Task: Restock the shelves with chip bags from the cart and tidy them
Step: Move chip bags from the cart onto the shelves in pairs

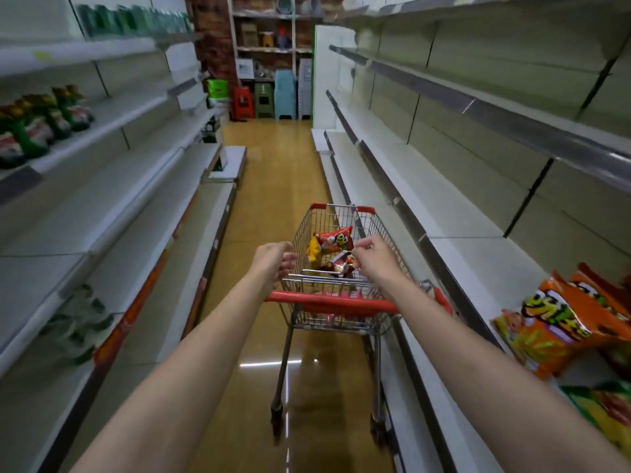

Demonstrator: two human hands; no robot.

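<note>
Narrow aisle: cart (pixel 336 233) stands close along the right-hand shelves (pixel 454 233), with open tan floor (pixel 269 186) ahead of the hands and to their left. Both hands reach past the red handle (pixel 327 303) over the basket; left hand (pixel 275 259) loosely curled, holding nothing, right hand (pixel 372 256) curled above the chip bags (pixel 333 242), grasp unclear. Orange bags (pixel 563 322) lie on the shelf right of the right arm.

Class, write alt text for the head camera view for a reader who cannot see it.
Two bare hands, left hand and right hand, reach into a red-handled shopping cart holding chip bags in a shop aisle. Orange chip bags lie on the right shelf.
</note>
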